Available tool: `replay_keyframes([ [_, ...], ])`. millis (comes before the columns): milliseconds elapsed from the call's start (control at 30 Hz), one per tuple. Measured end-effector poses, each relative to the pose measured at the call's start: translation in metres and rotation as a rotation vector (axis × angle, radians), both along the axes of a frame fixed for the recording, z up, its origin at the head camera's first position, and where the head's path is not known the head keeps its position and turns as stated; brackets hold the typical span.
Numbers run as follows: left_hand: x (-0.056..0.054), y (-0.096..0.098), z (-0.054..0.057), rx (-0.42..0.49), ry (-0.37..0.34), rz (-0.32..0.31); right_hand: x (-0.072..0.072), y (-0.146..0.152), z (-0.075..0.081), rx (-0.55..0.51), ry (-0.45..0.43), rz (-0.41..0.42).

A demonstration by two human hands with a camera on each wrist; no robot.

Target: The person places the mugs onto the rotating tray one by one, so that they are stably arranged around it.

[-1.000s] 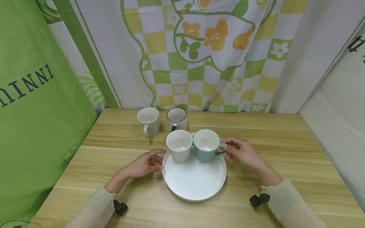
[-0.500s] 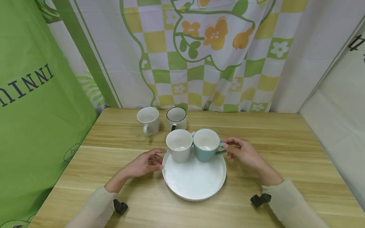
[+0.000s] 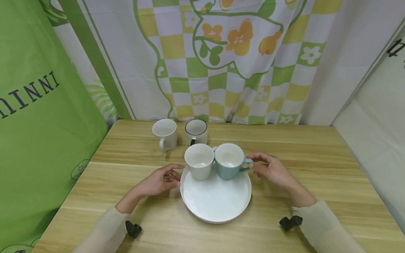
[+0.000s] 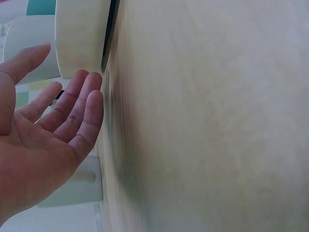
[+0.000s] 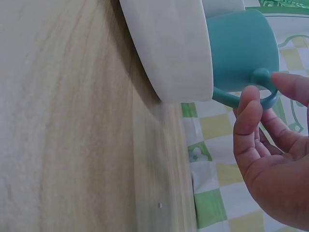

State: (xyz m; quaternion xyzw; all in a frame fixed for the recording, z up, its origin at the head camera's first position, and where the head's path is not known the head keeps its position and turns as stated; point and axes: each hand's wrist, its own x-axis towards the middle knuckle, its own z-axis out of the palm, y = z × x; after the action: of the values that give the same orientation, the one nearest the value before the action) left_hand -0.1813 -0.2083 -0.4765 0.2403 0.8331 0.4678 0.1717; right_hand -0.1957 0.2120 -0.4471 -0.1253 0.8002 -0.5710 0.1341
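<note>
A round white tray (image 3: 216,202) with a raised rim bears a white mug (image 3: 200,171) and a teal mug (image 3: 225,171), side by side at its far edge. Beside the tray's left rim my left hand (image 3: 157,183) has its fingers loosely bent, and the left wrist view shows an uncovered palm. My right hand (image 3: 272,171) is at the teal mug's handle (image 5: 267,99), which points right. Thumb and fingers sit apart around the handle's outer end, loosely spread, and one fingertip overlaps its lower part in the right wrist view.
Behind the tray stand another white mug (image 3: 168,140) and a white mug with a black rim (image 3: 196,130), its lower part overlapped by the mug on the tray. The wooden table (image 3: 323,158) ends at a patterned curtain (image 3: 231,97) at the back.
My right hand has drawn slightly right, its thumb sliding off the teal mug's handle so that more of the handle shows. My left hand, the tray and the mugs stay put.
</note>
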Motion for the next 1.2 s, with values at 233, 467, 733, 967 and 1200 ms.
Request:
replay_keyframes([
  [233, -0.003, -0.002, 0.002, 0.002, 0.061, 0.061, 0.002, 0.004, -0.005, 0.019, 0.015, 0.027],
  [467, -0.004, -0.006, 0.007, 0.021, 0.096, 0.146, 0.004, 0.009, -0.007, 0.056, 0.019, 0.056],
  [733, -0.008, -0.009, 0.006, 0.032, 0.083, 0.268, 0.006, 0.011, -0.009, 0.096, 0.005, 0.081],
  [967, -0.015, -0.014, 0.008, 0.079, 0.005, 0.439, 0.006, 0.016, -0.013, 0.098, 0.001, 0.15],
  [1200, -0.022, -0.021, 0.011, 0.099, 0.002, 0.526, 0.006, 0.017, -0.018, 0.114, 0.014, 0.246],
])
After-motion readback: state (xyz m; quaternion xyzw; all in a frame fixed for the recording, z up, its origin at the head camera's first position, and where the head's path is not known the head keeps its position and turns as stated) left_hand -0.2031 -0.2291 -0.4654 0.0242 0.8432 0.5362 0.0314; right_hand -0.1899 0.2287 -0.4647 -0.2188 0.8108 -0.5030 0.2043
